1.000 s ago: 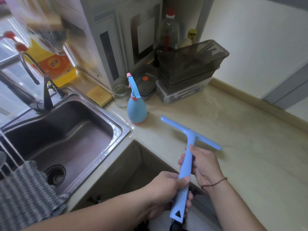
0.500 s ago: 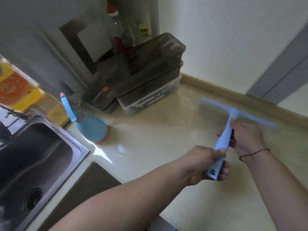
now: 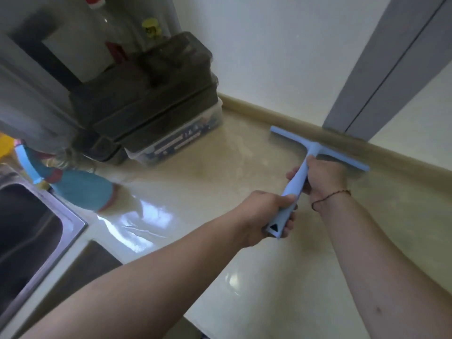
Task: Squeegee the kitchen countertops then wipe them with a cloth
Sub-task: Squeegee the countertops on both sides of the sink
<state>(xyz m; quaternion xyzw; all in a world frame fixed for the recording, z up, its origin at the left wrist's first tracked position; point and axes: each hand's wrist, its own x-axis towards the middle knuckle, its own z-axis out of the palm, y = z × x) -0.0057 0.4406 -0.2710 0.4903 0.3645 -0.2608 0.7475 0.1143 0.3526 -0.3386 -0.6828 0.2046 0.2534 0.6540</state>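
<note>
A light blue squeegee (image 3: pixel 308 150) lies with its blade across the beige countertop (image 3: pixel 220 182), close to the raised back edge by the wall. My left hand (image 3: pixel 263 215) grips the lower end of its handle. My right hand (image 3: pixel 322 176) grips the handle higher up, just below the blade. Wet glossy patches shine on the counter near the sink. No cloth is in view.
A blue spray bottle (image 3: pixel 78 189) stands at the left beside the steel sink (image 3: pixel 36 231). Stacked dark storage boxes (image 3: pixel 156 106) and bottles fill the back left corner. A grey door frame (image 3: pixel 381 69) rises at the back right.
Both hands have carried the squeegee away from the sink, right and back across the counter, until its blade reached the back edge. The view swung right with them.
</note>
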